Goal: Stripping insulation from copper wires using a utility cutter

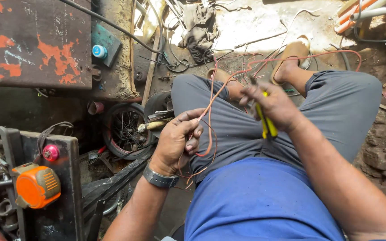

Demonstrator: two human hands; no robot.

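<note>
- Left hand [175, 142] pinches the red wire [215, 96] between thumb and fingertips, above the lap.
- Right hand [271, 105] grips yellow-handled pliers [266, 122], closed around the handles, nose at the wire.

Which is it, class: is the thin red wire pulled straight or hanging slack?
Slack: the red wire loops loosely from the left hand toward the right hand.

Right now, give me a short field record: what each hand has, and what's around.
left hand: fingers pinch thin red wire, wristwatch on wrist
right hand: grips yellow-handled pliers, tool tip at the wire
wire path: loops over the lap, runs toward the feet
seated on: cannot tell
left side: orange tool, spoked wheel
ground ahead: rag, loose cables
</note>
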